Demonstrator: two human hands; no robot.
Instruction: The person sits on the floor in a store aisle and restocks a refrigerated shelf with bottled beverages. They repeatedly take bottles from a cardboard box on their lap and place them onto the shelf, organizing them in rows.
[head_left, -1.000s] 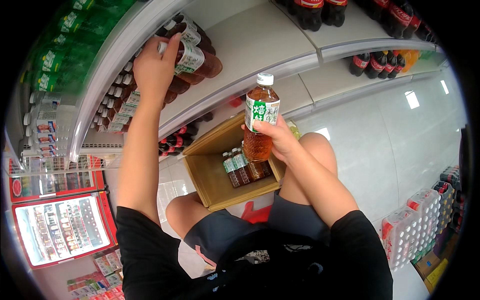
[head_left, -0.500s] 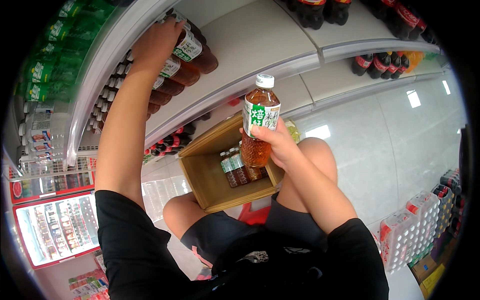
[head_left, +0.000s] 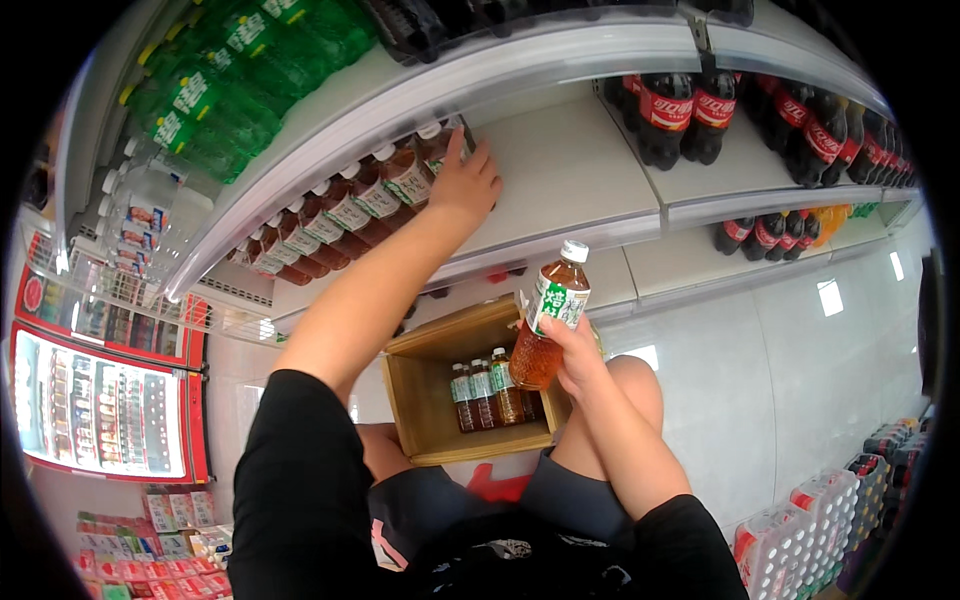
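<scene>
In my right hand (head_left: 572, 352) is a bottle of amber tea (head_left: 552, 310) with a white cap and a green-and-white label, tilted above an open cardboard box (head_left: 420, 395). Several more tea bottles (head_left: 480, 392) stand inside that box. My left hand (head_left: 468, 185) reaches onto the shelf, fingers apart and stretched out against the right end of a row of tea bottles (head_left: 345, 215). It touches the end bottle (head_left: 432, 145); part of the contact is hidden.
Green soda bottles (head_left: 230, 80) fill the upper left shelf, with clear bottles (head_left: 150, 220) beside them. Dark cola bottles (head_left: 668, 115) stand on the right shelves. Wrapped bottle packs (head_left: 810, 530) are at lower right. A lit fridge (head_left: 100, 405) stands at left.
The view has shifted, bringing the shelf row more into sight. My left hand has moved to the row's right end with its fingers spread. The right hand still holds its tea bottle, now lower.
</scene>
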